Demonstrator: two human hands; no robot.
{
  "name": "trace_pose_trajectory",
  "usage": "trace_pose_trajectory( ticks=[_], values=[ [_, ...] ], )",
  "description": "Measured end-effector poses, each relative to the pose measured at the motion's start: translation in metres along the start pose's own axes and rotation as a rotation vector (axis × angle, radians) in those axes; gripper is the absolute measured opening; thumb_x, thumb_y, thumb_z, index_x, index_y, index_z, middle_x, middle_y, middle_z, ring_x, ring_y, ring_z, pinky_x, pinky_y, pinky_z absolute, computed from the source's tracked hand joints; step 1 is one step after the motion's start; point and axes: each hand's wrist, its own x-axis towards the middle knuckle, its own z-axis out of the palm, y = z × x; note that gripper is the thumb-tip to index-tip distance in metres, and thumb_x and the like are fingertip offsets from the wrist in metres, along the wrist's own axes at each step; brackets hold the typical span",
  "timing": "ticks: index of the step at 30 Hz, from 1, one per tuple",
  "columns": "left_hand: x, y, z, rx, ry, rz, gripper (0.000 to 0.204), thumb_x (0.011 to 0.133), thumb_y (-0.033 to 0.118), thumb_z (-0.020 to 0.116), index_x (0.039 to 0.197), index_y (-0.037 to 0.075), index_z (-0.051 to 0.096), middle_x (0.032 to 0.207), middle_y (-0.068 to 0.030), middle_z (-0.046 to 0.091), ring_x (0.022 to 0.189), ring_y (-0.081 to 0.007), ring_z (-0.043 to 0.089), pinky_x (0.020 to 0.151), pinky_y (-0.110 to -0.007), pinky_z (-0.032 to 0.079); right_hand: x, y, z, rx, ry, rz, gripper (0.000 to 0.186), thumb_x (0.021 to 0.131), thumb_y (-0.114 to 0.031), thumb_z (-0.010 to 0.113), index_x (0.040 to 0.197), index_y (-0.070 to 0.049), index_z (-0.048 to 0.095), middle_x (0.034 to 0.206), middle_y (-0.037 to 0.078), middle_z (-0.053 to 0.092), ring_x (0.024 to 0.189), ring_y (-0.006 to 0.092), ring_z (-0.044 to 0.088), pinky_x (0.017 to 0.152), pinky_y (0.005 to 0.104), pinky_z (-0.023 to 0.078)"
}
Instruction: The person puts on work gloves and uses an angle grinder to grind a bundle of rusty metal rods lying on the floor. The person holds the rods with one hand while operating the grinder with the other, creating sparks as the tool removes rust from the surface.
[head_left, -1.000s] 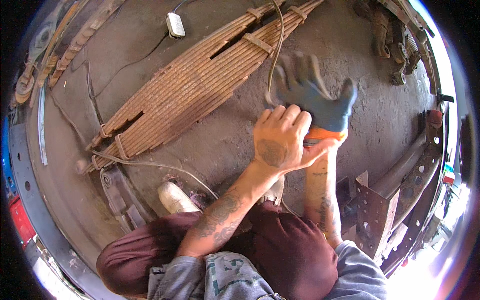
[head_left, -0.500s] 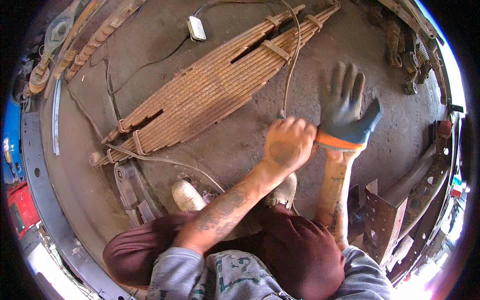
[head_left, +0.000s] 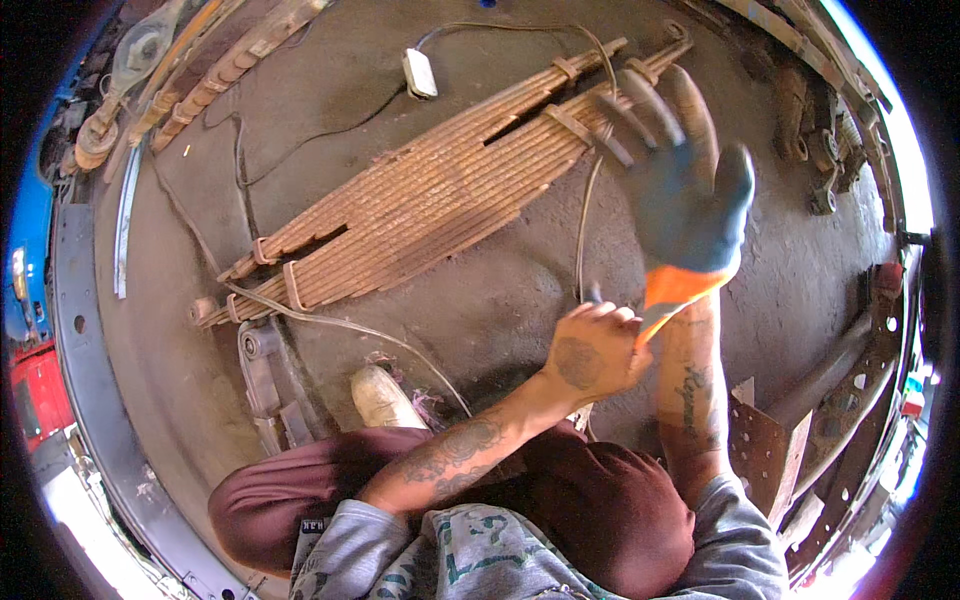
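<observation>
A blue-grey coated work glove [head_left: 690, 225] with an orange cuff covers my right hand [head_left: 685, 185], whose fingers are raised and spread apart. My bare left hand [head_left: 592, 350] is closed on the glove's cuff at the wrist and pulls its edge out toward the left. A small dark tip pokes up beside the left knuckles; what it belongs to cannot be made out. Beyond both hands, two rusty leaf spring packs [head_left: 400, 210] lie side by side on the floor, bound with metal clips. The raised gloved fingers overlap their far right end.
A cable [head_left: 582, 230] with a white box [head_left: 420, 75] runs around the springs. Rusty perforated steel brackets [head_left: 770, 445] stand at the right. Long metal rods [head_left: 215, 75] lie far left, near a dark steel rail [head_left: 85, 330]. My shoe [head_left: 385, 398] is at the near side.
My gloved right hand has risen, and its fingers have spread wider. The left hand has shifted slightly down and right, stretching the cuff. The whole view has shifted a little.
</observation>
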Motion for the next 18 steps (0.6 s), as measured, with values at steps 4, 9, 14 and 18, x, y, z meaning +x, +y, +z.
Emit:
trace_pose_trajectory(
  ticks=[4,9,14,18],
  values=[
    [0.026,0.006,-0.018,0.007,0.089,0.149,0.019,0.083,0.025,0.071,0.073,0.010,0.067,0.073,-0.0088,0.066,0.072,-0.0274,0.066,0.070,-0.042,0.053,0.018,-0.022,-0.073,0.294,0.003,-0.016,0.085,0.099,-0.075,0.046,0.157,-0.013,0.051,0.160,0.015,0.051,0.149,0.0410,0.044,0.126,0.0606,0.029],
    [0.031,-0.011,-0.030,0.088,0.157,0.167,0.018,0.081,0.026,0.072,0.075,0.010,0.065,0.076,-0.0078,0.065,0.072,-0.0275,0.066,0.069,-0.043,0.053,-0.003,0.019,-0.047,0.259,0.537,0.095,0.079,0.101,-0.072,0.048,0.153,-0.013,0.055,0.148,0.012,0.062,0.139,0.0360,0.055,0.125,0.0579,0.033],
    [0.032,-0.020,-0.039,-0.019,0.222,-0.091,0.036,0.091,0.038,0.077,0.077,0.010,0.059,0.074,-0.0088,0.059,0.062,-0.0311,0.060,0.058,-0.042,0.050,-0.024,0.069,-0.036,-0.075,0.718,0.248,0.073,0.102,-0.068,0.052,0.150,-0.014,0.057,0.143,0.010,0.064,0.132,0.0306,0.060,0.115,0.0518,0.041],
    [0.036,-0.027,-0.028,0.118,0.177,-0.218,0.045,0.093,0.047,0.079,0.078,0.009,0.061,0.075,-0.0129,0.064,0.068,-0.0352,0.067,0.060,-0.047,0.051,-0.047,0.085,-0.073,-0.553,0.681,0.154,0.055,0.109,-0.045,0.057,0.151,-0.009,0.057,0.145,0.012,0.064,0.130,0.0251,0.062,0.108,0.0425,0.051]
  ],
)
